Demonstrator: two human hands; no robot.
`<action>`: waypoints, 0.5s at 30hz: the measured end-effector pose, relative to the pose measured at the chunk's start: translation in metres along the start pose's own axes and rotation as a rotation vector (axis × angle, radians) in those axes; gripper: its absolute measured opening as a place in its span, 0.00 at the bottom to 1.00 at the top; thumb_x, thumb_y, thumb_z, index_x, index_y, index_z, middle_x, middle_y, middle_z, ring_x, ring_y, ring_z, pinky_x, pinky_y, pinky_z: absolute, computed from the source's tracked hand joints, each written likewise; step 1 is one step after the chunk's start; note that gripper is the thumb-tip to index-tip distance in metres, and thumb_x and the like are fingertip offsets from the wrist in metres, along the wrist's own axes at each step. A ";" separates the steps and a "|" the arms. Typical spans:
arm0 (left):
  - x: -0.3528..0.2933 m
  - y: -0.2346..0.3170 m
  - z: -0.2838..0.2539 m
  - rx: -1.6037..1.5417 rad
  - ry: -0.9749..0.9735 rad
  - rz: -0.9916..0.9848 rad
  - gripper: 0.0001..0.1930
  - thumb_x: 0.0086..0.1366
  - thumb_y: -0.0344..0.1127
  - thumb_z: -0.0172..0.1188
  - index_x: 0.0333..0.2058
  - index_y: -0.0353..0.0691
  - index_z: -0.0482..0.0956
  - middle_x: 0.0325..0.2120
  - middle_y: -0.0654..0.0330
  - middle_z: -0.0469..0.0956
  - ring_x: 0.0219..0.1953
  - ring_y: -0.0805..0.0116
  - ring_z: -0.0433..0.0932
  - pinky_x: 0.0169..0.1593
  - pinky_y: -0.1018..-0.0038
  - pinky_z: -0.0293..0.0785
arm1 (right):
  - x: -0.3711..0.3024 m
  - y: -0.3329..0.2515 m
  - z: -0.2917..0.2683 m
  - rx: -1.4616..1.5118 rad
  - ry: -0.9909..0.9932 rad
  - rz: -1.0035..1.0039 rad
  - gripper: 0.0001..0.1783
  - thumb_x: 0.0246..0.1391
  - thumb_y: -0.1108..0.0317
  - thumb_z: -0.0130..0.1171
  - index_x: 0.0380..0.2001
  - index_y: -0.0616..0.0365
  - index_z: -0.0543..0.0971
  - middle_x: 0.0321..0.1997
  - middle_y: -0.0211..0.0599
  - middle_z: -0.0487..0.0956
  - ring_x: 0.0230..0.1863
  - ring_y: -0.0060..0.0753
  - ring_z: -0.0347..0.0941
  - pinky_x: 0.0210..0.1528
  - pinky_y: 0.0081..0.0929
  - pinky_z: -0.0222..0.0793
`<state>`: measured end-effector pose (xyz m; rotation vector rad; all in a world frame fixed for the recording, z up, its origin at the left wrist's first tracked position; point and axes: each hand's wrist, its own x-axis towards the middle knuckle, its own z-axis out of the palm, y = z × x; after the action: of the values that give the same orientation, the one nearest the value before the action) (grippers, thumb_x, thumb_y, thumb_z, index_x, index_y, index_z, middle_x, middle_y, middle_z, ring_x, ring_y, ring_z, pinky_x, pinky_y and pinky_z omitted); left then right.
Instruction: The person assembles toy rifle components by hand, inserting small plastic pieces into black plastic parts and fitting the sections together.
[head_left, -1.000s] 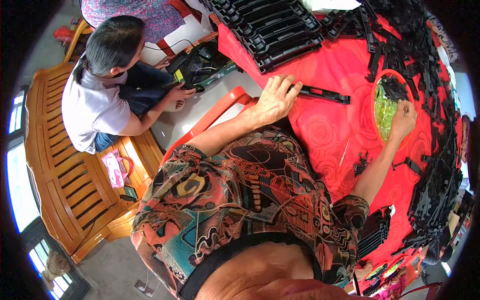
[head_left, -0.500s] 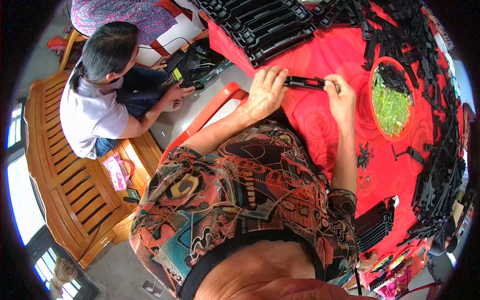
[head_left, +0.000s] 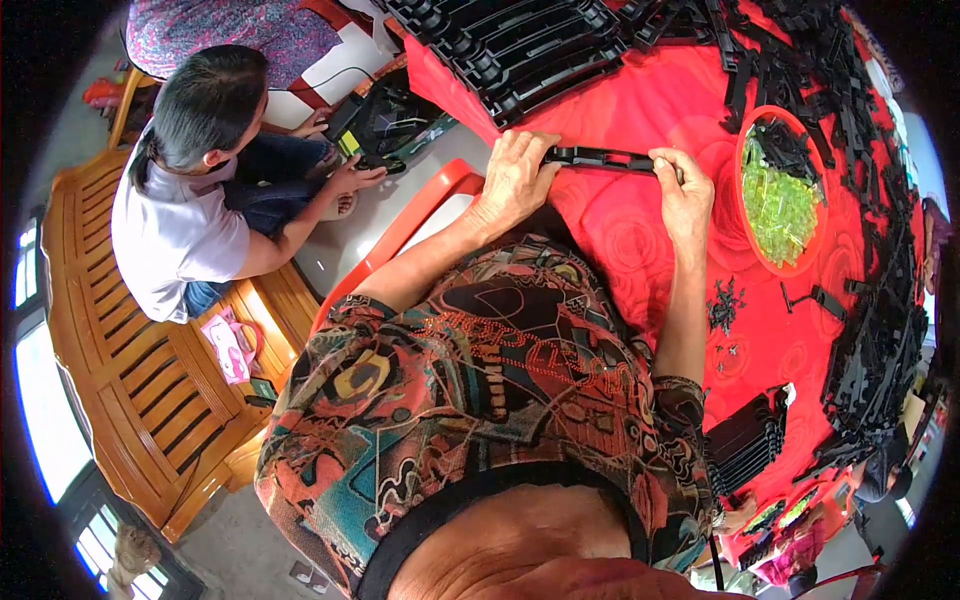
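Observation:
A long, narrow black plastic part [head_left: 605, 158] is held level between my two hands, above the red tablecloth [head_left: 610, 230]. My left hand [head_left: 515, 178] is closed round its left end. At the other end, my right hand [head_left: 684, 190] pinches the part between thumb and fingers. A slot shows along the part's middle; both ends are covered by fingers. To the right of my right hand stands a red-rimmed round basket [head_left: 742, 215] with clear yellow-green pieces [head_left: 783, 215] and some black pieces in it. A cluster of tiny dark pieces [head_left: 725, 305] lies nearer me.
Rows of black plastic parts [head_left: 530, 60] are stacked at the far edge. Loose black parts [head_left: 870, 300] heap along the right side, and a black stack [head_left: 748, 435] stands nearer. A red chair [head_left: 400, 235] is by my left arm. A person [head_left: 200, 200] sits left on a wooden bench [head_left: 130, 380].
My left hand has shifted slightly left along the black part, so more of its length shows. The right hand keeps its pinch. The whole view has shifted a little.

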<state>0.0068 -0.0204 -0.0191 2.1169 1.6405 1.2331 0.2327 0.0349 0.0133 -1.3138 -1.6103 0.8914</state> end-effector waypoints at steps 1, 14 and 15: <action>0.000 0.000 0.000 -0.002 0.000 0.000 0.19 0.47 0.28 0.61 0.41 0.36 0.72 0.35 0.55 0.73 0.39 0.57 0.68 0.42 0.65 0.65 | -0.001 -0.002 -0.002 -0.049 -0.016 0.023 0.05 0.49 0.76 0.56 0.32 0.62 0.78 0.25 0.30 0.76 0.27 0.17 0.68 0.30 0.17 0.63; 0.016 0.015 0.008 0.127 -0.040 0.271 0.14 0.49 0.30 0.57 0.37 0.38 0.75 0.42 0.52 0.68 0.43 0.56 0.67 0.42 0.64 0.65 | -0.004 -0.010 0.012 0.087 0.088 0.096 0.05 0.47 0.77 0.59 0.30 0.62 0.75 0.23 0.24 0.73 0.24 0.13 0.65 0.27 0.13 0.60; 0.017 0.015 0.009 0.124 -0.069 0.263 0.15 0.48 0.29 0.59 0.38 0.39 0.75 0.42 0.53 0.68 0.43 0.55 0.67 0.43 0.63 0.65 | -0.006 -0.008 0.016 0.048 0.108 0.084 0.05 0.47 0.78 0.59 0.29 0.61 0.76 0.22 0.23 0.73 0.23 0.12 0.63 0.26 0.13 0.58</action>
<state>0.0247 -0.0080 -0.0075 2.4875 1.4821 1.1371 0.2154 0.0277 0.0137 -1.3804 -1.4511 0.8885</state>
